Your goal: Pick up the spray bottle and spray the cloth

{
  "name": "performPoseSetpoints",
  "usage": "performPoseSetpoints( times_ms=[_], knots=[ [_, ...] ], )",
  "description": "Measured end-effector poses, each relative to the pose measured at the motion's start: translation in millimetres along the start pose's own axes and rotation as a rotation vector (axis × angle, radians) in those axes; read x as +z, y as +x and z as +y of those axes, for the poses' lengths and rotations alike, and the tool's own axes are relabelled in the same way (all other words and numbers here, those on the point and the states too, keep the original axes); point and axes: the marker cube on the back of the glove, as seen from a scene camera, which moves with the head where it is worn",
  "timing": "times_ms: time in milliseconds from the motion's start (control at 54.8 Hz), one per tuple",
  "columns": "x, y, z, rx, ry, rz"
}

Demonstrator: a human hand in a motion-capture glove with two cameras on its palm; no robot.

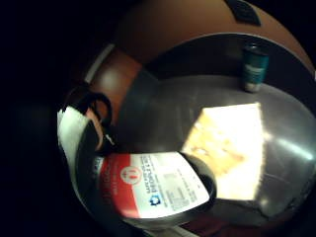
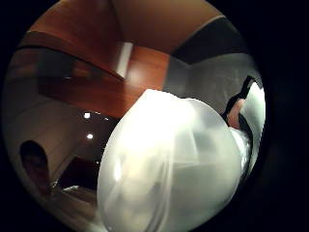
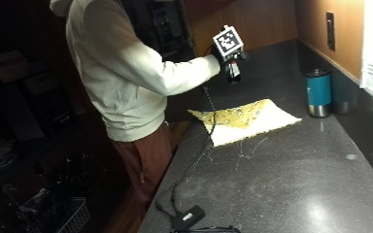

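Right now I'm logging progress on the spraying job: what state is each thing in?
Bottle: off the counter, held in the air above the far edge of the cloth.
Right hand: gripping the bottle, raised.
Cloth: spread flat on the counter, yellow-stained on the side near the person.
Tumbler: upright, lid on, beside the cloth, not touching it.
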Motion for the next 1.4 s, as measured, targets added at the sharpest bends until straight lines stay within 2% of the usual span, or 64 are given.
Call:
performPoseSetpoints(
  times_ms=[91,201,292,383,511,620,693,748,839,930,1003,1095,1186,1259,1332,1405],
  knots=[
    [21.6,-2.2,-10.9,-0.030,0.081,-0.136],
    [48.0,-10.0,-13.3,-0.054,0.065,-0.373],
    [95.5,33.6,-45.0,0.007,0.209,-0.239],
    [129.0,46.5,-42.0,0.027,0.086,-0.308],
    [167.9,86.0,-39.1,0.081,-0.003,-0.230],
    [199.1,95.8,-44.0,0.084,0.008,-0.226],
    [211.9,111.3,-59.5,0.107,0.122,-0.164],
    [215.8,124.8,-54.8,0.122,0.097,-0.102],
    [212.2,114.9,-54.5,0.113,0.055,-0.181],
    [210.9,128.9,-48.6,0.112,-0.074,-0.061],
    [199.4,119.3,-68.1,0.119,0.058,-0.130],
    [170.8,118.9,-65.6,0.105,0.104,-0.108],
    [143.1,120.8,-25.4,0.061,-0.106,0.020],
    [120.3,110.1,-18.1,0.042,-0.108,0.018],
    [100.2,86.1,-22.4,0.022,-0.043,-0.075],
    [88.2,94.5,-8.7,0.009,-0.120,0.069]
  ],
)
